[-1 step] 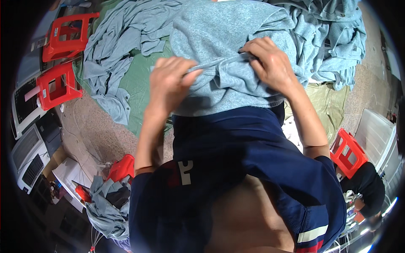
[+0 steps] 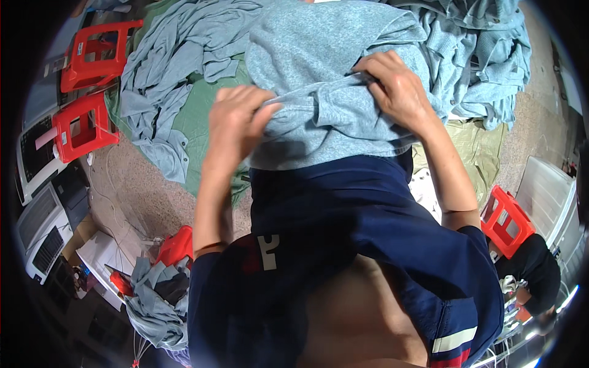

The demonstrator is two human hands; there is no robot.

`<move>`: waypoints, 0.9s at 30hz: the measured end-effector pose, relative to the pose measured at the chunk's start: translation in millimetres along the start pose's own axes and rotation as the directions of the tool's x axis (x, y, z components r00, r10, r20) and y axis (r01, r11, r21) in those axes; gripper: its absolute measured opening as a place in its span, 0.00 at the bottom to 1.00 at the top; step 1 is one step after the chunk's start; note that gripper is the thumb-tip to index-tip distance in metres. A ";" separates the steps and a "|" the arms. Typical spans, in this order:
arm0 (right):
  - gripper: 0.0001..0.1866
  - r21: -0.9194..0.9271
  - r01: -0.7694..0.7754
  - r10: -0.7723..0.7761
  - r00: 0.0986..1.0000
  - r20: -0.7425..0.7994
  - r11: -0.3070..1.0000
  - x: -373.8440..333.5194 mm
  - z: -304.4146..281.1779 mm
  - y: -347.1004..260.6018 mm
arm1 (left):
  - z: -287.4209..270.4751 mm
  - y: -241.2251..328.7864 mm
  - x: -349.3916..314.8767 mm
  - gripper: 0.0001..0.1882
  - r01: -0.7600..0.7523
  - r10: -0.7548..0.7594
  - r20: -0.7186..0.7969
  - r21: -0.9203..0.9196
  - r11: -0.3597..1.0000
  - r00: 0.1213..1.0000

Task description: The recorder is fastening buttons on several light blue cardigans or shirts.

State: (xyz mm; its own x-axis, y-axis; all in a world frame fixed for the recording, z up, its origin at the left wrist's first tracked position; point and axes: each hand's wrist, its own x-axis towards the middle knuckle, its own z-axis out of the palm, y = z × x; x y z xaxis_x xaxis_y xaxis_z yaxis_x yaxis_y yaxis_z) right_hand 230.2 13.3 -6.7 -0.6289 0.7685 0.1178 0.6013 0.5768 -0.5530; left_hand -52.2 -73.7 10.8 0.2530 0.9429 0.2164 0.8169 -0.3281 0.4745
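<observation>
A light blue-grey knitted garment (image 2: 313,49) lies across my lap. My left hand (image 2: 236,119) is closed on its edge at the left, thumb and fingers pinching the fabric. My right hand (image 2: 396,89) grips the same folded edge farther right, with its fingers curled over the cloth. Between the two hands the edge runs as a raised, nearly straight seam, and below it the fabric bunches in loose folds. What lies inside my fingers is partly hidden.
More blue-grey garments (image 2: 184,43) spread over a green sheet (image 2: 211,116) at the left; another heap (image 2: 485,55) lies at the right. Red stools (image 2: 86,129) stand at the far left, another red stool (image 2: 508,221) at the right. A person in black (image 2: 532,270) is at the lower right.
My left hand has shifted a little left, and the edge between my hands looks straighter. My right hand has barely moved and keeps its hold.
</observation>
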 end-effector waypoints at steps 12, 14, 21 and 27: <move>0.17 -0.075 0.021 -0.002 0.969 0.246 0.997 17.7 -8.6 31.9 | -14.3 -45.3 -37.9 0.09 0.611 -0.390 0.480 -0.509 0.606 0.786; 0.16 -0.017 -0.011 0.014 0.975 0.224 1.000 16.7 -3.4 38.4 | -15.7 -43.9 -36.7 0.09 0.656 -0.416 0.508 -0.565 0.500 0.754; 0.16 0.186 -0.119 0.025 0.896 0.444 0.975 31.3 -15.8 50.7 | -20.3 -41.4 -35.0 0.08 0.596 -0.438 0.479 -0.783 0.177 0.761; 0.13 -0.010 0.278 -0.268 0.919 -0.289 0.961 16.3 -30.7 16.7 | -29.5 -18.0 -29.2 0.18 0.387 -0.359 0.391 -0.918 -0.086 0.847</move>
State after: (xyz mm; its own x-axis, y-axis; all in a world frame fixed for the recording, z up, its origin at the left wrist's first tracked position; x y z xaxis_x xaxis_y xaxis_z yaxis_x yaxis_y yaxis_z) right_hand 245.1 44.0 11.3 -0.5966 0.6314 0.4953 0.4080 0.7701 -0.4903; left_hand -89.5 -97.0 21.2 0.1242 0.9390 -0.3208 -0.4483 0.3415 0.8261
